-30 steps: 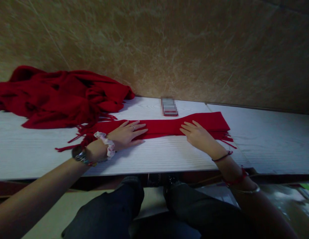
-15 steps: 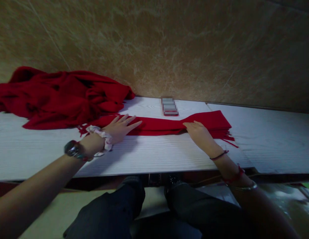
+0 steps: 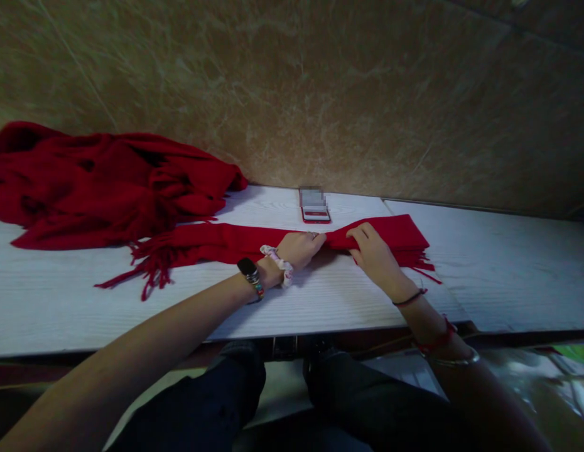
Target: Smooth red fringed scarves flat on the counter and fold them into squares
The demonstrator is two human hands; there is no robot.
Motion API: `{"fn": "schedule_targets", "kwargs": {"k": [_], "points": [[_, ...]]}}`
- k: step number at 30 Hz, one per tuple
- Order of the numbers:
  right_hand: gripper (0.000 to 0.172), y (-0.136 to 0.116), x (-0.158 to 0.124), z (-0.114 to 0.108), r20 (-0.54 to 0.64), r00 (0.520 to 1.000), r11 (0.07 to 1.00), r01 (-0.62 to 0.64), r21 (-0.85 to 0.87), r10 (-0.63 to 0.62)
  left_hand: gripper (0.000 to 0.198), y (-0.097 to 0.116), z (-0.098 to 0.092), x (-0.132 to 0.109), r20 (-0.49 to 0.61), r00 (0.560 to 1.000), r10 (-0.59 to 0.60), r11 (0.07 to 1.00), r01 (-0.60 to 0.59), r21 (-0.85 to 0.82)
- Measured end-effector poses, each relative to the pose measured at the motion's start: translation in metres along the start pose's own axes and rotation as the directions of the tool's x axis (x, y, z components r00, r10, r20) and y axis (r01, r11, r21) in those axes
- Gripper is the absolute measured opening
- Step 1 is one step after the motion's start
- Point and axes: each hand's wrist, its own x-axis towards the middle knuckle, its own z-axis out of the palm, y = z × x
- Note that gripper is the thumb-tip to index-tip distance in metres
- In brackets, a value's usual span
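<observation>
A long, folded red scarf (image 3: 235, 242) lies across the white table, its fringed ends at left and right. My left hand (image 3: 300, 248) is closed on the scarf's middle, fingers pinching the cloth. Just to its right, my right hand (image 3: 373, 254) also grips the scarf, with its fingers curled over the fabric. Between the two hands the cloth is gathered and narrow, and it widens again toward the right end. A loose heap of red cloth (image 3: 98, 188) rests at the left, behind the scarf's left end.
Behind the scarf, a phone (image 3: 315, 206) lies flat near the wall. A brown marbled wall (image 3: 292, 94) rises along the back edge of the white table (image 3: 499, 270). Transparent plastic (image 3: 532, 389) shows below the table at the lower right.
My left hand has moved right from lying spread on the scarf to gripping it near my right hand. The scarf's left fringe is now uncovered. My right hand stays at about the same place.
</observation>
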Motion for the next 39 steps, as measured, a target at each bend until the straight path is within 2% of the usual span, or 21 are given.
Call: {"fn": "schedule_targets", "kwargs": {"k": [5,9,13,18,23,27,30,34,39], "points": [[0.019,0.003,0.0,-0.004,0.028,0.999,1.0,-0.021,0.02,0.021,0.026,-0.011,0.003,-0.003,-0.031,0.99,0.135,0.988,-0.132,0.078],[0.019,0.006,-0.001,-0.004,0.078,0.997,0.999,0.03,-0.018,-0.028,0.025,-0.018,0.008,-0.004,-0.019,0.968,0.25,0.962,-0.246,0.121],[0.023,0.007,-0.003,-0.004,0.132,0.987,0.991,0.1,-0.09,-0.088,0.025,-0.021,0.013,-0.005,-0.111,0.951,0.287,0.955,-0.276,0.104],[0.02,-0.002,-0.001,-0.008,0.131,0.978,0.972,0.182,-0.151,-0.163,0.025,-0.018,0.017,-0.004,-0.177,0.947,0.269,0.963,-0.266,0.044],[0.021,-0.004,-0.001,-0.007,0.135,0.988,0.971,0.108,-0.213,-0.08,0.023,-0.014,0.015,-0.004,-0.153,0.955,0.256,0.965,-0.243,0.098],[0.02,-0.001,-0.002,-0.008,0.106,0.994,0.98,0.044,-0.194,-0.024,0.021,-0.013,0.012,-0.008,-0.132,0.957,0.258,0.96,-0.238,0.149],[0.023,0.002,-0.003,-0.009,0.133,0.989,0.978,0.096,-0.187,-0.072,0.019,-0.012,0.009,-0.012,-0.086,0.968,0.237,0.964,-0.223,0.146],[0.024,0.006,-0.004,-0.013,0.159,0.976,0.961,0.179,-0.213,-0.147,0.02,-0.011,0.007,-0.015,-0.003,0.99,0.139,0.983,-0.138,0.124],[0.021,0.004,-0.005,-0.011,0.086,0.966,0.943,0.258,-0.211,-0.245,0.021,-0.007,0.001,-0.014,0.055,0.993,0.108,0.991,-0.112,0.075]]}}
